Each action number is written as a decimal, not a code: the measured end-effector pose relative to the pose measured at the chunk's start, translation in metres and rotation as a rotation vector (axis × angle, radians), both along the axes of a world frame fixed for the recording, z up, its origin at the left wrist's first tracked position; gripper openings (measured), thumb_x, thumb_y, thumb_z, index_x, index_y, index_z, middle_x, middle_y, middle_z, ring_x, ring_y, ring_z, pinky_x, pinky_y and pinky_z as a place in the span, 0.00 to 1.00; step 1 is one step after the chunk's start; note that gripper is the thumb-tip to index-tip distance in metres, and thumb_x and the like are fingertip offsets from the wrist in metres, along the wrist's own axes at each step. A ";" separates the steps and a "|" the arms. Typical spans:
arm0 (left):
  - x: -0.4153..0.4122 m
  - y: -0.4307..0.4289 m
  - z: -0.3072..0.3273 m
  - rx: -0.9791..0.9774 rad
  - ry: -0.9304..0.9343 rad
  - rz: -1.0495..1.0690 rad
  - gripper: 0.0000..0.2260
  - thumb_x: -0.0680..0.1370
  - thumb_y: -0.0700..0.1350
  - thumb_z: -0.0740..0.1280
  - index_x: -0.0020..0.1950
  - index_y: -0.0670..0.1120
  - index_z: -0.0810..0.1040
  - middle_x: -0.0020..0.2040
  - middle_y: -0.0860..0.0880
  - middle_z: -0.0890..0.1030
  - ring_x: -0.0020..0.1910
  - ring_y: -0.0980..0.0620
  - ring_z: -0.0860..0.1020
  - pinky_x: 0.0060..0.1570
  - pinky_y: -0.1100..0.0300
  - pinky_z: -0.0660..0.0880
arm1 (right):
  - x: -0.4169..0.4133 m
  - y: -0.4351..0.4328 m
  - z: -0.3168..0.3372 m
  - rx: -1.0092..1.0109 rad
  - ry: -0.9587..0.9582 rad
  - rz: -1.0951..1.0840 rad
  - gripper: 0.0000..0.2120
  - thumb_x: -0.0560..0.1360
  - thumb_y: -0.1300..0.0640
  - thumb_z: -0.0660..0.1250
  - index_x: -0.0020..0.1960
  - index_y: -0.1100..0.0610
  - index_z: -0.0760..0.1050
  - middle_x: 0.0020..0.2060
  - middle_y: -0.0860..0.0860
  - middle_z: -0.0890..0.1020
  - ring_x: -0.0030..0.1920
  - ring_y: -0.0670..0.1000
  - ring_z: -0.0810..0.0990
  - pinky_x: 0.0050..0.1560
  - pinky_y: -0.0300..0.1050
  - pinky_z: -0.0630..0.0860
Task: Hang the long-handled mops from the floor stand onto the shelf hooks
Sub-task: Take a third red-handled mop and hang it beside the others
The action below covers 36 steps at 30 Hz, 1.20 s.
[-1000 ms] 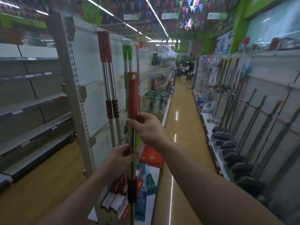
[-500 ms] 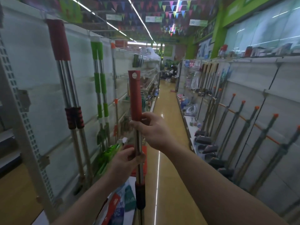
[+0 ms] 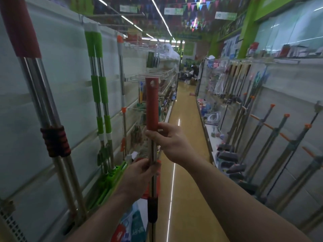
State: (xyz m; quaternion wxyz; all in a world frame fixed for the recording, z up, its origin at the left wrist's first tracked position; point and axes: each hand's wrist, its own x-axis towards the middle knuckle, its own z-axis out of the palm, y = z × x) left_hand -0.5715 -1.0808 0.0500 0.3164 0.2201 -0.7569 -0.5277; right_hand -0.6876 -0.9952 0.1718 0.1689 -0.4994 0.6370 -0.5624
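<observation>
**Position.** The mop (image 3: 152, 110) stands upright at the centre of the view, axis running 12 to 6 o'clock, apart from the shelf panel (image 3: 70, 75) at 9 o'clock; its head is out of frame below.

**Grip.** The right hand (image 3: 173, 142) holds the steel shaft (image 3: 153, 152) just under the red sleeve (image 3: 151, 95), fingers (image 3: 153, 135) curled round the tube; the left hand (image 3: 139, 175) holds the same shaft lower, fingers (image 3: 150, 169) wrapped round it; a black collar (image 3: 152, 212) sits below both hands.

**Handling, as judged.**
1. The shaft appears rigid and will not flex; the load probably sits at the hidden head, so the top end should feel light.
2. The bare steel looks smooth and may slide through a loose grip; the sleeve looks more secure.
3. Keep 1 hand at the sleeve base to steer the hang hole (image 3: 152, 83); keep the other low to carry the weight.
4. The length makes a long lever; lift slowly near the 2 green mops (image 3: 97, 81) hung at 10 o'clock and the red pair (image 3: 22, 32) at 9 o'clock.
</observation>
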 end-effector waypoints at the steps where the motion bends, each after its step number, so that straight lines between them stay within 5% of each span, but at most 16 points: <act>1: -0.005 -0.005 0.000 0.003 0.006 0.007 0.20 0.73 0.71 0.65 0.45 0.57 0.84 0.42 0.53 0.86 0.43 0.52 0.85 0.51 0.43 0.82 | -0.005 -0.005 -0.001 -0.004 -0.001 0.012 0.14 0.76 0.46 0.73 0.58 0.51 0.85 0.43 0.46 0.87 0.44 0.45 0.86 0.45 0.42 0.80; 4: -0.020 -0.019 -0.002 0.037 0.025 0.021 0.17 0.74 0.71 0.66 0.49 0.60 0.83 0.44 0.53 0.86 0.44 0.55 0.85 0.51 0.46 0.82 | -0.020 -0.018 -0.002 -0.012 -0.002 0.058 0.09 0.77 0.46 0.72 0.55 0.46 0.85 0.41 0.44 0.87 0.41 0.42 0.86 0.39 0.33 0.78; 12: -0.052 -0.047 0.004 0.047 0.085 0.154 0.23 0.71 0.72 0.69 0.46 0.53 0.83 0.38 0.46 0.84 0.39 0.45 0.85 0.46 0.40 0.82 | -0.061 -0.059 -0.003 -0.055 -0.033 0.180 0.09 0.77 0.48 0.73 0.54 0.50 0.85 0.42 0.55 0.88 0.40 0.50 0.86 0.40 0.41 0.78; 16: -0.068 -0.056 0.006 0.049 0.078 0.283 0.29 0.66 0.77 0.69 0.47 0.52 0.84 0.39 0.42 0.85 0.37 0.48 0.84 0.40 0.50 0.80 | -0.084 -0.085 -0.004 -0.081 -0.033 0.281 0.06 0.79 0.53 0.73 0.53 0.52 0.86 0.41 0.55 0.87 0.39 0.49 0.84 0.41 0.43 0.79; 21: -0.087 -0.059 0.013 0.076 0.042 0.482 0.15 0.69 0.68 0.70 0.42 0.58 0.84 0.37 0.45 0.83 0.39 0.49 0.82 0.44 0.49 0.78 | -0.111 -0.115 -0.003 -0.081 -0.020 0.450 0.05 0.79 0.55 0.72 0.53 0.54 0.85 0.44 0.55 0.88 0.45 0.52 0.87 0.41 0.38 0.78; 26: -0.106 -0.047 0.028 0.100 0.046 0.700 0.26 0.68 0.64 0.70 0.46 0.40 0.82 0.38 0.37 0.83 0.40 0.44 0.82 0.47 0.41 0.79 | -0.130 -0.140 0.001 -0.052 -0.012 0.613 0.10 0.79 0.53 0.72 0.53 0.59 0.85 0.45 0.63 0.87 0.47 0.65 0.84 0.42 0.53 0.77; 29: -0.111 -0.042 0.035 0.123 0.029 0.802 0.15 0.77 0.55 0.72 0.43 0.43 0.83 0.34 0.48 0.83 0.36 0.50 0.82 0.47 0.41 0.79 | -0.135 -0.149 0.007 -0.043 -0.022 0.697 0.07 0.78 0.52 0.73 0.51 0.55 0.84 0.43 0.58 0.88 0.42 0.56 0.85 0.44 0.56 0.78; 31: -0.113 -0.039 0.039 0.134 0.011 0.853 0.10 0.80 0.50 0.71 0.41 0.48 0.83 0.33 0.50 0.84 0.37 0.47 0.84 0.50 0.38 0.80 | -0.136 -0.153 0.011 -0.048 -0.033 0.757 0.07 0.77 0.49 0.74 0.51 0.52 0.84 0.42 0.53 0.88 0.40 0.48 0.84 0.41 0.48 0.77; 33: -0.113 -0.032 0.045 0.136 0.008 0.911 0.11 0.78 0.55 0.71 0.41 0.50 0.84 0.35 0.48 0.84 0.43 0.38 0.85 0.51 0.38 0.80 | -0.135 -0.156 0.016 -0.050 -0.020 0.813 0.10 0.76 0.46 0.73 0.52 0.51 0.84 0.42 0.50 0.88 0.38 0.44 0.83 0.40 0.41 0.74; 36: -0.112 -0.022 0.054 0.118 0.014 0.983 0.11 0.78 0.56 0.71 0.43 0.50 0.85 0.38 0.45 0.86 0.43 0.40 0.86 0.52 0.37 0.81 | -0.131 -0.158 0.022 -0.046 0.014 0.879 0.14 0.75 0.41 0.72 0.55 0.48 0.83 0.43 0.47 0.89 0.41 0.41 0.85 0.42 0.40 0.76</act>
